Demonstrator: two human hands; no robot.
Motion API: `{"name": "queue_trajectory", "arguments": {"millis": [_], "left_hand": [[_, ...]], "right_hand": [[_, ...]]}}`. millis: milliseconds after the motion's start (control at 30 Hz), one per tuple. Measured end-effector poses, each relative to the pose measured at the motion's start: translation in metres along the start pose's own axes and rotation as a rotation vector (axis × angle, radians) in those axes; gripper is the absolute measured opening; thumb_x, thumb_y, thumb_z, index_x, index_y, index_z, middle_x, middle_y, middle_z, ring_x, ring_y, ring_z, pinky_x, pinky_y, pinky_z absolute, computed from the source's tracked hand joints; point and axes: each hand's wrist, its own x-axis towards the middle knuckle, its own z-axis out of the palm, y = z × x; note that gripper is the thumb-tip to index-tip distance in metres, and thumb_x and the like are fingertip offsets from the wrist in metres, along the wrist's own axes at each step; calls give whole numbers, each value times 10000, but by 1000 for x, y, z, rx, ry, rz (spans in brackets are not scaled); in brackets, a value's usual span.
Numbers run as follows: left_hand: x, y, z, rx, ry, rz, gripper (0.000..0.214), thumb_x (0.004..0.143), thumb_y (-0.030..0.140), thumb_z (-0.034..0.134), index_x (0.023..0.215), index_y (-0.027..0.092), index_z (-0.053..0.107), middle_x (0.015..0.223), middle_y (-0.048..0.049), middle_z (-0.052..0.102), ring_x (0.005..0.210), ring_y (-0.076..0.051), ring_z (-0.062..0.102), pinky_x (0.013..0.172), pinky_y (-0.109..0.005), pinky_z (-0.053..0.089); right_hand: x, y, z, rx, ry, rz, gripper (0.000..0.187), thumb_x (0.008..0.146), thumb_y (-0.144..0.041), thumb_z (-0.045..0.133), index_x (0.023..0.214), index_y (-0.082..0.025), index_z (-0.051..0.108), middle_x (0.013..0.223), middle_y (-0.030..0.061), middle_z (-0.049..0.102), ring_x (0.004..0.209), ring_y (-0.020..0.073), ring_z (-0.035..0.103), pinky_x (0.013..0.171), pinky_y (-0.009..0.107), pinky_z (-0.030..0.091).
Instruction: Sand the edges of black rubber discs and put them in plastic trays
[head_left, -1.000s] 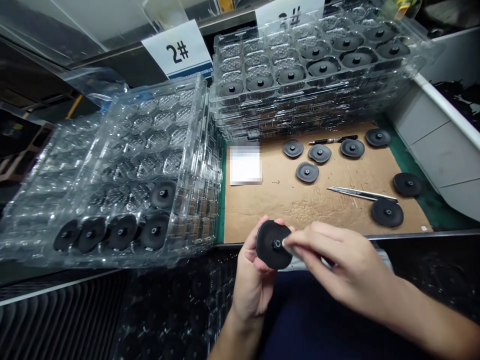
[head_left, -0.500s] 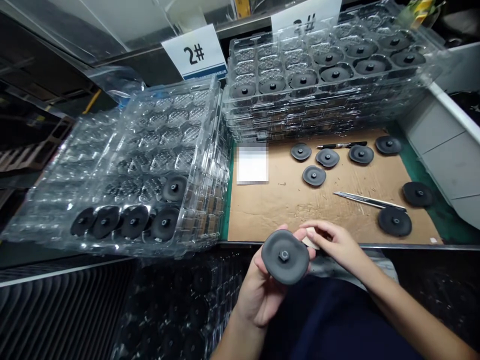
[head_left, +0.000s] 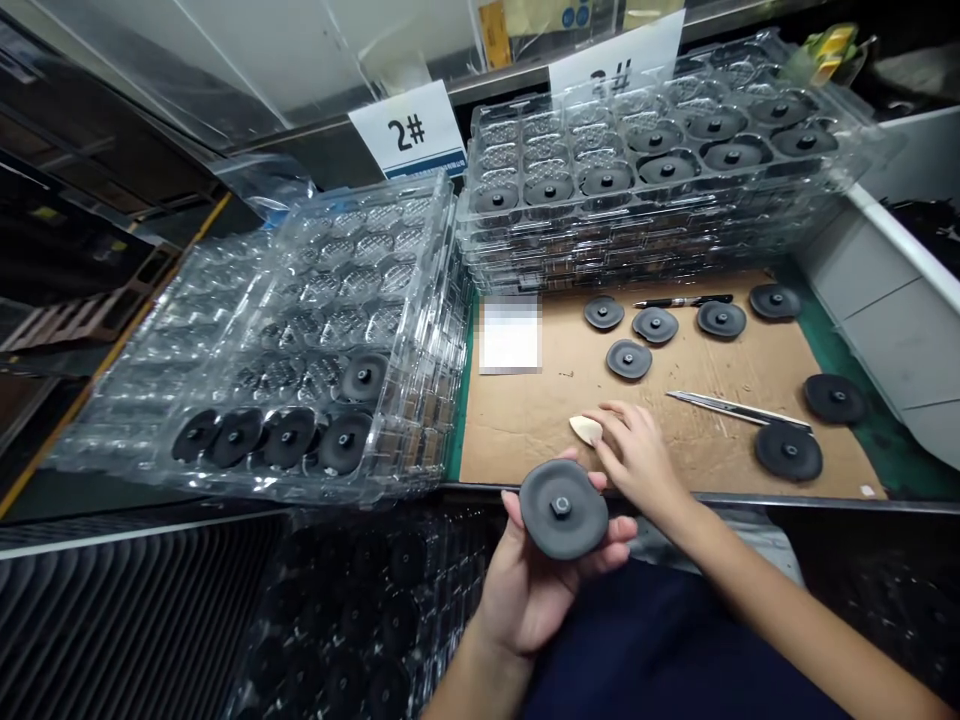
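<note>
A black rounded disc-like part [head_left: 581,525] with a small raised hub rests in my left hand [head_left: 529,600], the fingers curled round its edge from below. Between the fingertips of my right hand [head_left: 637,455] is a small cream-coloured pointed piece [head_left: 585,430], perhaps a sponge; its exact kind I cannot tell. That piece is above or on the brown cardboard [head_left: 517,430], just beyond the disc. Several similar black discs lie on the cardboard, among them one disc [head_left: 628,359] near the middle. Tweezers [head_left: 720,405] lie right of my right hand, by another disc [head_left: 787,451].
A stack of clear plastic trays [head_left: 420,350] stands at the left, with several discs in its near pockets. Another tray stack [head_left: 600,235] stands at the back. A pen [head_left: 682,301] lies behind the discs. A white bin wall [head_left: 877,260] borders the right side.
My right hand has moved away from the disc, forward and to the left, with the cream piece in its fingers. The left hand still holds the disc, slightly shifted left.
</note>
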Motion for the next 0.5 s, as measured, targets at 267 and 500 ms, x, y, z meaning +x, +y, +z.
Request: {"name": "queue_trajectory", "arguments": {"millis": [267,500], "left_hand": [[15,-2,-16,1351,44,788,990,643,37,736,1357,357,129,1254,-108,552,1134,-256,535,986,-476,375],[16,-2,-8,1437,-1,701,1089,667,69,735,1409,374,-1,1261,-87,534,1144,-232,522,999,-419,376]], "right_hand": [[-62,-6,-35,77,-29,-8,221,907,-264,463,1052,-216,623,1037,57,639,1009,193,571,874,359,473],[-64,-28,-72,91,-110,-189,369,900,-222,511,1268,-250,506,1032,53,626,912,152,572,791,306,473]]}}
